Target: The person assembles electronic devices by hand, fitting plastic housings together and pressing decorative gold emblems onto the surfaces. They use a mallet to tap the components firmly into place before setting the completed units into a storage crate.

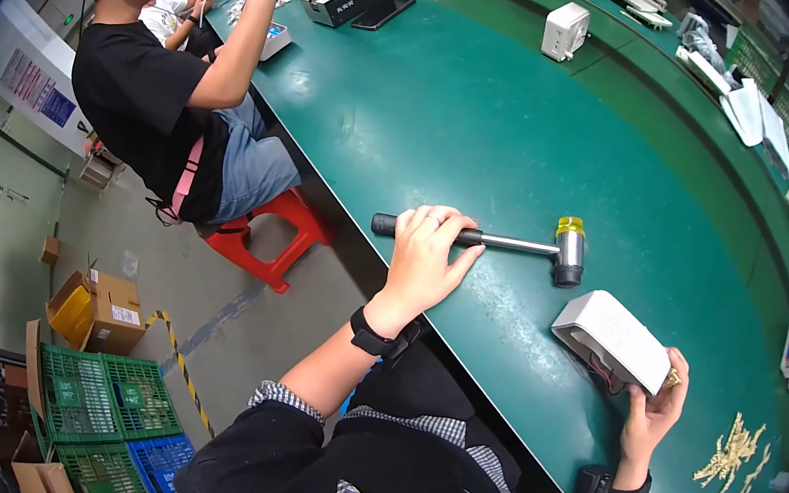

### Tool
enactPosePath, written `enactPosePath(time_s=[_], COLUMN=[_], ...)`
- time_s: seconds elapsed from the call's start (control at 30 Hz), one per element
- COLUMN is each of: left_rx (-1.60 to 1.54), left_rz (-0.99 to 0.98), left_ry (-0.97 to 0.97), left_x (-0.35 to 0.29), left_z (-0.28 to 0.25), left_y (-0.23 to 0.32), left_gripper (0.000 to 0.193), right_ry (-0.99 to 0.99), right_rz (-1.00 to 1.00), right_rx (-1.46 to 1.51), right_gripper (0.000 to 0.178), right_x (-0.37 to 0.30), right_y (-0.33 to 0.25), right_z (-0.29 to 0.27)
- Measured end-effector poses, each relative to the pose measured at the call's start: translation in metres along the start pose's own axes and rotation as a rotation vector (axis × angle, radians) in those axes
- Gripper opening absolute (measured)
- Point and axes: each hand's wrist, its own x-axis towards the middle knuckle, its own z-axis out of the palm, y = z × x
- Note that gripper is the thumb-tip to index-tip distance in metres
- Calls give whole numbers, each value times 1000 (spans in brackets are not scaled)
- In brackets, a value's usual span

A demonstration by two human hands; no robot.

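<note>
Hammer lies crosswise, handle left (yellow-and-black head right).

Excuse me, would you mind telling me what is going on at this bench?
The person's left grip lies over a black-handled mallet on the green workbench, while the right grip holds one end of a white casing. Wires show at the casing's near side. Small gold-coloured pieces lie to its right, and a co-worker sits farther along the bench.

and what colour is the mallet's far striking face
Yellow; the mallet's far striking face shows best in the head view.
</note>
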Motion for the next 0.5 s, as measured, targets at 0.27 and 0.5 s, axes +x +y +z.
enactPosePath(time_s=[0.27,0.5], left_rx=[-109,-97], left_rz=[30,149], left_ry=[-577,-455], left_x=[55,248], left_z=[-53,28], left_y=[-13,-24], left_gripper=[42,49], right_ry=[-46,46], right_rz=[-4,426], right_rx=[102,265], right_gripper=[73,35], right_x=[14,15], right_y=[-3,11], right_z=[-1,-12])
